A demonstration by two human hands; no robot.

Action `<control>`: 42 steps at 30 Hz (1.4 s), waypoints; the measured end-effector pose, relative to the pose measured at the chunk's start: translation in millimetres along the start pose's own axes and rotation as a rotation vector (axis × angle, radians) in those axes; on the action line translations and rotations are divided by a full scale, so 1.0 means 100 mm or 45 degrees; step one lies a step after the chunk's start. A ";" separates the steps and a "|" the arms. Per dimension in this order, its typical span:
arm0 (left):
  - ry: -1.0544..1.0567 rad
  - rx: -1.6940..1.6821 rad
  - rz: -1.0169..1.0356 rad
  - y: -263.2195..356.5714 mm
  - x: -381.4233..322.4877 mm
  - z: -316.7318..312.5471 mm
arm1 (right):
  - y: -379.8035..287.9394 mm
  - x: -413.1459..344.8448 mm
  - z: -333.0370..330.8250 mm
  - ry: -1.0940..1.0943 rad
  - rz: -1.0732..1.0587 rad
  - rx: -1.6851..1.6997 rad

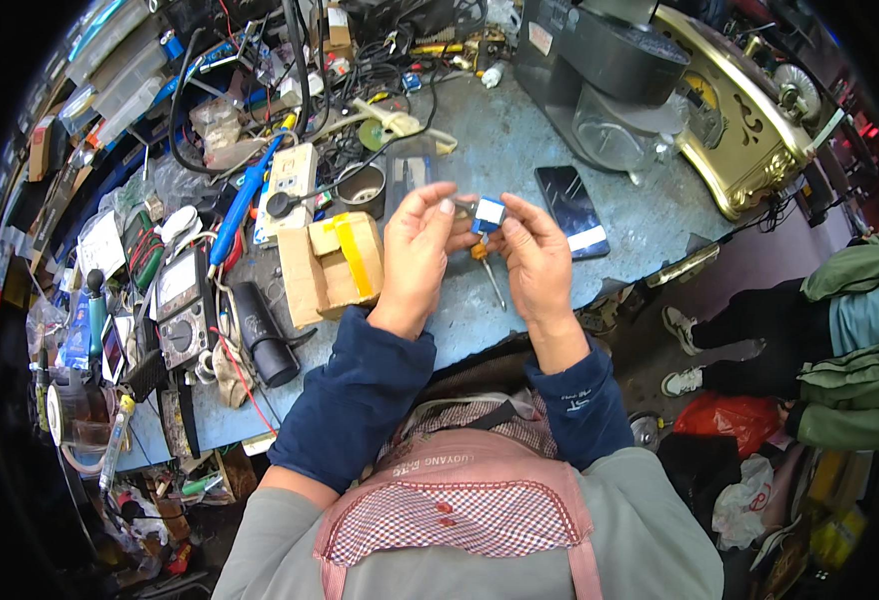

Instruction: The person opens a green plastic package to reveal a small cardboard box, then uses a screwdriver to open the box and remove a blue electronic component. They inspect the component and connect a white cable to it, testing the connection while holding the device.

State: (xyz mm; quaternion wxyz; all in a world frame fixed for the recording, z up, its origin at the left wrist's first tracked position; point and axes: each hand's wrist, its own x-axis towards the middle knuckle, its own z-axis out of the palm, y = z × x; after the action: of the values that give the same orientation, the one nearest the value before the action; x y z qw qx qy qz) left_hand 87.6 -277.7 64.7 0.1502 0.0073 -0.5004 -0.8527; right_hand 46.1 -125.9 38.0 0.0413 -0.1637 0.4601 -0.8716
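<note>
My left hand (421, 251) and my right hand (537, 262) meet above the blue workbench. Between their fingertips they hold a small blue component (489, 215) with a white face. Just below it, a screwdriver (488, 274) with an orange handle lies on the bench, its metal shaft pointing towards me. Close to the left of my left hand stands an open cardboard box (301, 281) with yellow tape. A black smartphone (573, 210) lies to the right of my right hand. Behind my left hand is a clear plastic case (411, 161).
Left are an analog multimeter (181, 307), a black cylindrical case (263, 334), a blue soldering tool (241, 202) and a power strip (287, 187). A black coffee machine (597, 82) and a gold ornate housing (739, 112) stand back right. A person (852, 337) is beyond the bench's right edge.
</note>
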 end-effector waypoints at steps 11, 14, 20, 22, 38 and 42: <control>-0.022 -0.064 -0.035 0.00 -0.03 -0.01 | 0.06 -0.02 -0.07 -0.056 -0.034 0.135; -0.036 -0.083 -0.037 -0.02 -0.03 -0.01 | 0.07 -0.02 -0.08 -0.032 -0.037 0.168; -0.051 -0.101 -0.028 -0.02 -0.04 0.00 | 0.05 -0.02 -0.07 -0.012 -0.022 0.208; -0.048 -0.102 -0.029 -0.03 -0.04 -0.01 | 0.06 -0.02 -0.07 -0.019 -0.022 0.216; -0.010 -0.122 -0.049 -0.03 -0.03 -0.03 | 0.03 -0.03 -0.07 -0.054 0.011 0.154; -0.007 -0.127 -0.054 -0.02 -0.04 -0.02 | 0.03 -0.03 -0.07 -0.049 0.015 0.152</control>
State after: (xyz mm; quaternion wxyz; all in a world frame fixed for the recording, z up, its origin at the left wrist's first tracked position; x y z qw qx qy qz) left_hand 91.3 -276.9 61.2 0.1309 0.0082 -0.4574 -0.8796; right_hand 46.6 -121.4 31.5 0.0650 -0.1749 0.4073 -0.8940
